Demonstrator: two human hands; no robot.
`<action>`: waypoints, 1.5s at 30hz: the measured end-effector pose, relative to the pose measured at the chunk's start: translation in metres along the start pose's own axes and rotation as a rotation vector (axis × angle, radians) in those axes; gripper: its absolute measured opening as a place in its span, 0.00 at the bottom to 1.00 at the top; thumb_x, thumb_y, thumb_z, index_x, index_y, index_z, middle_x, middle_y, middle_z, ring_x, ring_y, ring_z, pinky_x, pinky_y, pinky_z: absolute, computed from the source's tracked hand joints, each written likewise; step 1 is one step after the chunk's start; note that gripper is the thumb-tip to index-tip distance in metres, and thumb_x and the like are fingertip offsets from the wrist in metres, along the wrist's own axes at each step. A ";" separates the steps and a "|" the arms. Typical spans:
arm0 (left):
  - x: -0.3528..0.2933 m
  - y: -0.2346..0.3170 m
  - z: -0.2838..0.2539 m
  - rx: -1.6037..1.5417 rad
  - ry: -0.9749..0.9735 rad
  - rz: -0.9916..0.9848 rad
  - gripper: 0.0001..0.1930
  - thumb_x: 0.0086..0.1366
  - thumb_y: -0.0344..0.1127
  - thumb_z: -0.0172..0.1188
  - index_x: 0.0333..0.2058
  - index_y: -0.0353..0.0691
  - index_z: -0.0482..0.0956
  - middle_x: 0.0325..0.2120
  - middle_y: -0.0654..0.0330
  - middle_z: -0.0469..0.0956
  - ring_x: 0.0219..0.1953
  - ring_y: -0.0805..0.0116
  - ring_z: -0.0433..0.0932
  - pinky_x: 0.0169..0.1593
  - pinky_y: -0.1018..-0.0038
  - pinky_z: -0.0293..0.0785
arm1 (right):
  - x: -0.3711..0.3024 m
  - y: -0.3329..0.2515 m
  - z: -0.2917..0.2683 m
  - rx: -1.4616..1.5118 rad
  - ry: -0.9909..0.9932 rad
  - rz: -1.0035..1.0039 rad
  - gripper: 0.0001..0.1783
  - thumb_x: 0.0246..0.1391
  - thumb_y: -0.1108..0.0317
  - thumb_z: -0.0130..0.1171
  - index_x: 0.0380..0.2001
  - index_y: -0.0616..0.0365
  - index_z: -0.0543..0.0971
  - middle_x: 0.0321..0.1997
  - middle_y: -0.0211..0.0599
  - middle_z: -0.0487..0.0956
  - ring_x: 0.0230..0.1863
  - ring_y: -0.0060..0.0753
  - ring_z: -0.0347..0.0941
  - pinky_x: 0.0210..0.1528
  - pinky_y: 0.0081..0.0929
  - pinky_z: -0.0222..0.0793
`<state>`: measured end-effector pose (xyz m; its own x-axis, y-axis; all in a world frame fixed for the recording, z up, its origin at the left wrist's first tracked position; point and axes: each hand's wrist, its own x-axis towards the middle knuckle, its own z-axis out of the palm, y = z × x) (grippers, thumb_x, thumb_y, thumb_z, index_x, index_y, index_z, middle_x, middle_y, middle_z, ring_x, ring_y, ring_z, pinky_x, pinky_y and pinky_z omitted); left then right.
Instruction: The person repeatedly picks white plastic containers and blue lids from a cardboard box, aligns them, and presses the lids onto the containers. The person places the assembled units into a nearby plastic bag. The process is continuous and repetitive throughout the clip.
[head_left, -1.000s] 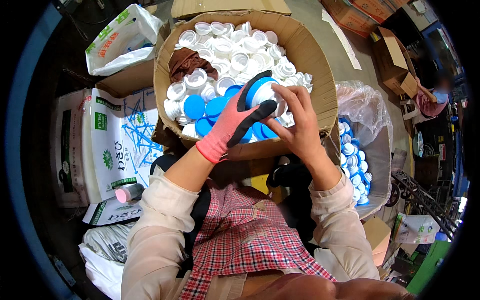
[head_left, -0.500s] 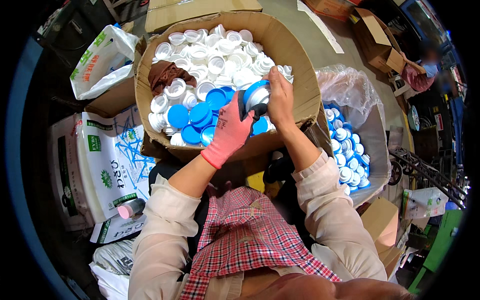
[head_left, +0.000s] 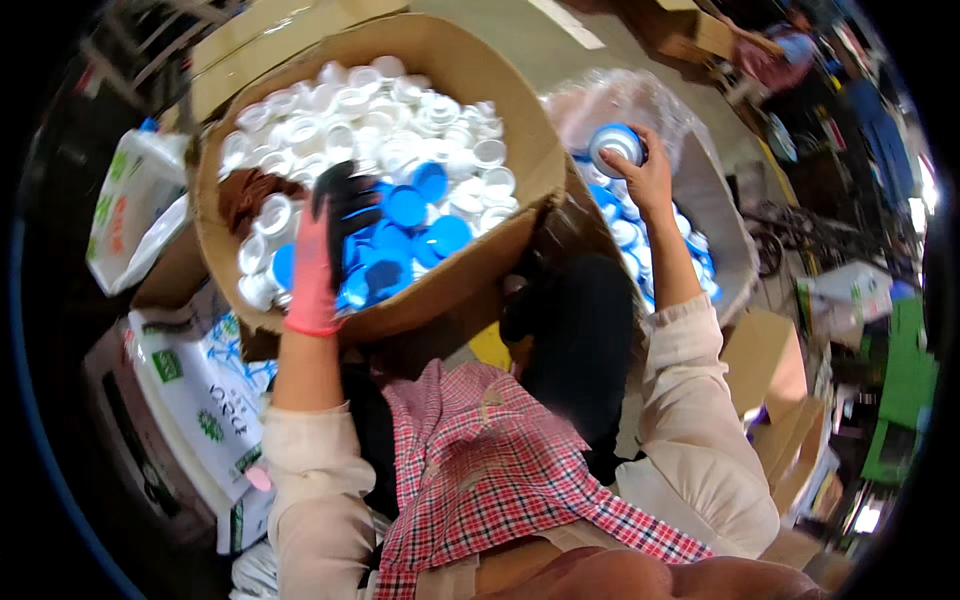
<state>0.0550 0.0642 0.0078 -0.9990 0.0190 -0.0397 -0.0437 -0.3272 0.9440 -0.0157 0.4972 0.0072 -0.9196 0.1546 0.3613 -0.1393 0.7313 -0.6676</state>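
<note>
My left hand (head_left: 335, 230), in a pink glove with black fingers, reaches over the big cardboard box with its fingers stretched out and apart. Beneath and beside it are loose blue caps (head_left: 405, 207) and white plastic caps (head_left: 350, 105); no cap shows in its grasp. My right hand (head_left: 648, 172), bare, is closed on a blue-and-white cap (head_left: 615, 150), a white piece set in a blue one. It is above the plastic-lined box (head_left: 735, 255) on the right, where similar blue-and-white caps (head_left: 625, 235) lie.
A brown cloth (head_left: 250, 198) lies on the caps inside the cardboard box (head_left: 530, 130). White plastic bags (head_left: 140, 210) and printed packaging (head_left: 190, 375) are on the left. Small cardboard boxes (head_left: 765, 365) stand at the right. Another person (head_left: 770, 60) is at the far right.
My hands have parted. The right hand has carried the blue-and-white cap rightward to the lined box; the left hand has let go and moved left over the caps. The whole view has shifted.
</note>
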 end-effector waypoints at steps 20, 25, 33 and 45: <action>-0.001 0.003 0.003 0.165 0.073 -0.057 0.19 0.68 0.44 0.55 0.48 0.32 0.74 0.39 0.56 0.79 0.39 0.71 0.78 0.42 0.78 0.74 | -0.007 -0.074 0.120 0.107 -0.685 -0.183 0.13 0.49 0.64 0.63 0.35 0.63 0.79 0.37 0.49 0.80 0.39 0.46 0.77 0.42 0.38 0.71; 0.000 0.004 -0.014 0.172 0.180 -0.028 0.17 0.67 0.42 0.56 0.45 0.33 0.76 0.36 0.58 0.80 0.36 0.72 0.78 0.40 0.78 0.74 | -0.025 -0.101 0.270 -0.264 -0.846 -0.293 0.26 0.48 0.70 0.58 0.53 0.56 0.71 0.46 0.55 0.78 0.47 0.55 0.75 0.49 0.45 0.71; -0.012 -0.008 -0.031 0.950 0.284 0.083 0.39 0.57 0.53 0.62 0.57 0.28 0.62 0.47 0.37 0.74 0.53 0.41 0.71 0.57 0.60 0.66 | -0.006 -0.145 0.271 -0.138 -0.849 -0.494 0.14 0.40 0.74 0.60 0.36 0.56 0.80 0.33 0.50 0.80 0.38 0.51 0.78 0.42 0.39 0.72; -0.003 0.006 -0.038 -0.488 0.019 -0.267 0.24 0.55 0.28 0.52 0.53 0.42 0.65 0.48 0.49 0.66 0.49 0.45 0.73 0.41 0.47 0.81 | -0.014 -0.062 0.273 -0.438 -1.273 0.187 0.16 0.52 0.66 0.58 0.44 0.58 0.81 0.45 0.47 0.79 0.43 0.48 0.78 0.34 0.40 0.80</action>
<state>0.0578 0.0259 0.0011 -0.9525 0.1461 -0.2671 -0.2886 -0.7130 0.6390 -0.0945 0.2683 -0.1336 -0.6444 -0.2668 -0.7167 -0.0678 0.9534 -0.2939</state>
